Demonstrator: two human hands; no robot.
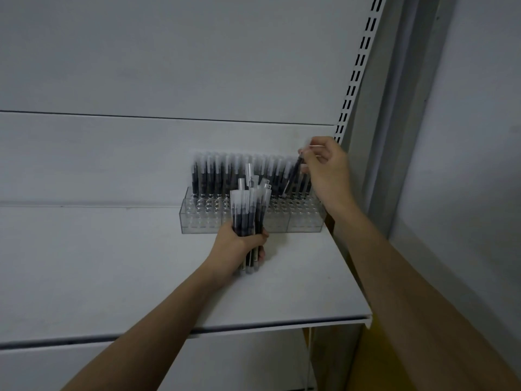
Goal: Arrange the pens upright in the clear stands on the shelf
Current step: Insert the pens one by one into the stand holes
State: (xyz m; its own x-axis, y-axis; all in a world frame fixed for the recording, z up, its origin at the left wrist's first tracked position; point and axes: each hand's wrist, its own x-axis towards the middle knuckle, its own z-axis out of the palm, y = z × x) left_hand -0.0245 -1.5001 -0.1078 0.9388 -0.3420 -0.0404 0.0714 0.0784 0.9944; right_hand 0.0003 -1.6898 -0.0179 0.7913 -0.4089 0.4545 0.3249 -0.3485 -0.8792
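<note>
Clear acrylic stands (pixel 251 218) sit at the far right of a white shelf (pixel 141 277), against the back panel (pixel 169 66). Seams between individual stands hard to count; looks like several boxes side by side, middle part blocked by the held bundle. A back row of pens (pixel 214 173) stands upright in the far holes, dark barrels with frosted caps; exact number not readable, blurred together. Nearer rows of holes show as open rings.

Left hand (pixel 239 246) grips a bundle of pens (pixel 249 210) upright, near the front of the stands, fingers wrapped round the lower barrels; bundle bottoms touch or almost touch the shelf, cannot tell which. Right hand (pixel 324 167) pinches a single pen (pixel 293 173) near its cap, tilted, lower tip at the stand top toward the right end; whether the tip is inside a hole cannot be told. Slotted upright rail (pixel 356 71) runs up on the right. Both forearms cut off at the bottom edge.
</note>
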